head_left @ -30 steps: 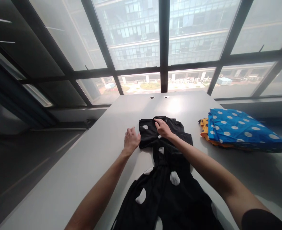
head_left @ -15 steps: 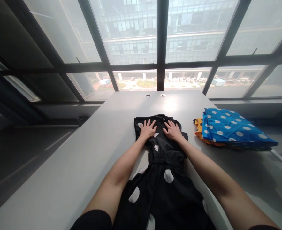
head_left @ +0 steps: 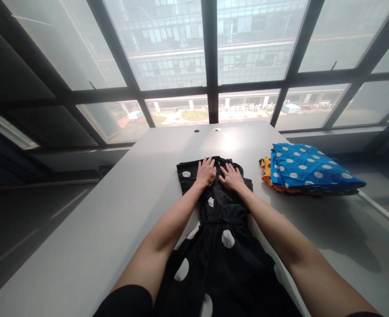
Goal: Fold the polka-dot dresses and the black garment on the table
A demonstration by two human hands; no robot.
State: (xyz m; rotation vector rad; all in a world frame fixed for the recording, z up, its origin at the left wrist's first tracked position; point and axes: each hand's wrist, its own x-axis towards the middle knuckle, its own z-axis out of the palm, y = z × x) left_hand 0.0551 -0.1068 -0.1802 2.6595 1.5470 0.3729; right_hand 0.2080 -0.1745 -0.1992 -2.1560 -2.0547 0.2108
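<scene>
A black dress with white dots point(head_left: 229, 246) lies lengthwise on a grey table point(head_left: 115, 211), its top end pointing toward the window. My left hand point(head_left: 206, 171) rests flat on the upper part of the dress, fingers spread. Just to its right, my right hand point(head_left: 231, 177) also lies flat on the fabric with fingers apart. The two hands are close together near the neckline. Neither hand grips anything.
A folded blue cloth with white dots point(head_left: 308, 169) sits at the right of the table on an orange dotted cloth point(head_left: 267, 169). Two round cable holes point(head_left: 206, 130) lie near the table's far edge. Large windows stand behind the table.
My left hand has come from the table beside the dress onto its top. My right hand has opened flat. Both hands have since drawn closer together near the neckline.
</scene>
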